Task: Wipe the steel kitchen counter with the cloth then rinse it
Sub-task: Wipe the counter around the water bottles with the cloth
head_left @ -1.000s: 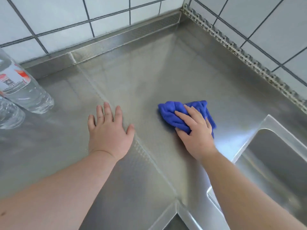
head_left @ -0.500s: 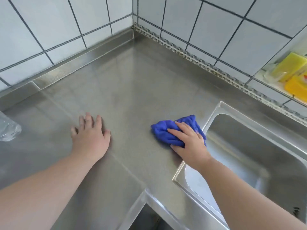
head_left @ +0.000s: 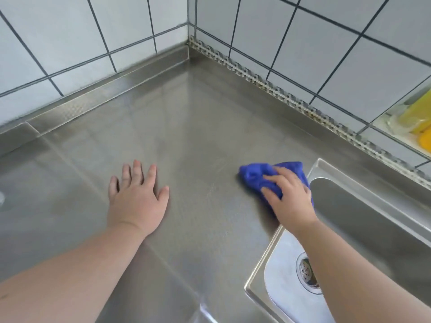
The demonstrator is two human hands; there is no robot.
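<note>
At about 8 o'clock in the view the left hand (head_left: 137,201) is laid flat on the counter (head_left: 198,127), fingers straight and a little spread, nothing held; it is judged to serve as a brace and is best kept planted while the other arm works. Between the two hands a bare stretch of steel is seen, dull and faintly streaked toward 12 o'clock, where the corner meets the tiled wall (head_left: 303,43). At about 3 o'clock the cloth (head_left: 258,178) lies bunched on the counter, just beside the rim of the sink (head_left: 331,169), and is pressed down by the right hand (head_left: 290,199), whose fingers are bent over the bunch so that it is both gripped and pushed; how far the thumb wraps under cannot be told. The wiping step is judged to be in hand, with the rinse not yet begun. For a clean pass, the cloth would be better spread flatter under the palm, so that more of its face meets the steel, and even pressure kept through overlapping strokes. Strokes are best drawn from the corner at 12 o'clock toward the sink at 4 o'clock, so that loosened dirt is carried over the rim and not back onto wiped steel. The seam along the wall strip deserves a slower pass. At 2 o'clock yellow items (head_left: 417,117) sit on a ledge, well apart from the work.
</note>
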